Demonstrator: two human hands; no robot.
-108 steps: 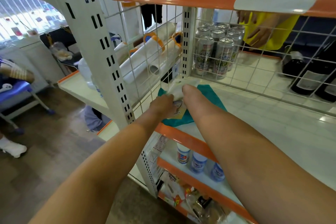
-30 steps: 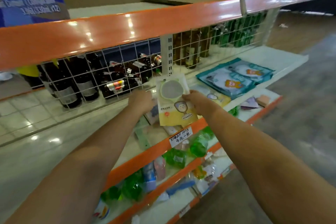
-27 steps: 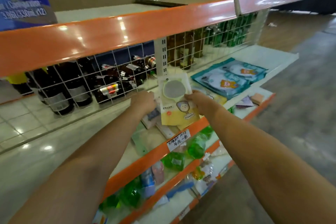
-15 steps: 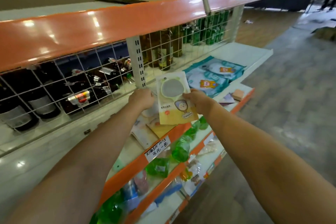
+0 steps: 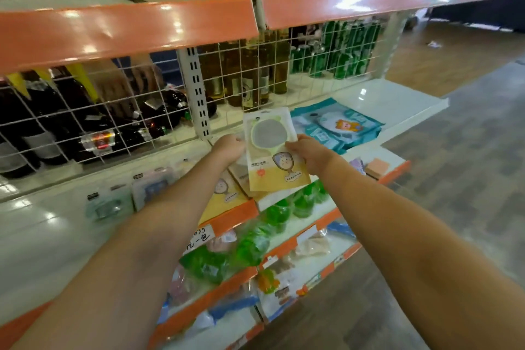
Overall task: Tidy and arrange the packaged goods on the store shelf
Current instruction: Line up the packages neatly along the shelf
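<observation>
Item: yellow-and-white packet (image 5: 274, 150), flat pouch with a round grey window ringed in green at the top and a cartoon hand-mirror figure lower down; a short line of dark print sits mid-panel, too small to read. Held upright above the white shelf (image 5: 397, 102), between both hands. The left hand (image 5: 228, 148) grips its left edge near the window, fingers curled behind the pouch; the right hand (image 5: 308, 152) pinches the right edge, thumb on the front face. The packet's lower half hangs below both grips.

Beneath it: similar yellow packets (image 5: 227, 193) lying flat at the shelf's front edge. To the right, just beside: teal packets (image 5: 336, 128) with a bear picture, stacked flat; lettering illegible. To the left, flat on the shelf: pale blister packs (image 5: 129, 196).

Shelf front: orange strip carrying a handwritten price tag (image 5: 199, 237), partly hidden by the left forearm, characters not clear.

Behind the wire grid (image 5: 255, 71): dark bottles (image 5: 56, 125) at left, amber bottles (image 5: 247, 77) centre, green bottles (image 5: 335, 48) right.

Lower shelf: green bagged goods (image 5: 252, 239).
</observation>
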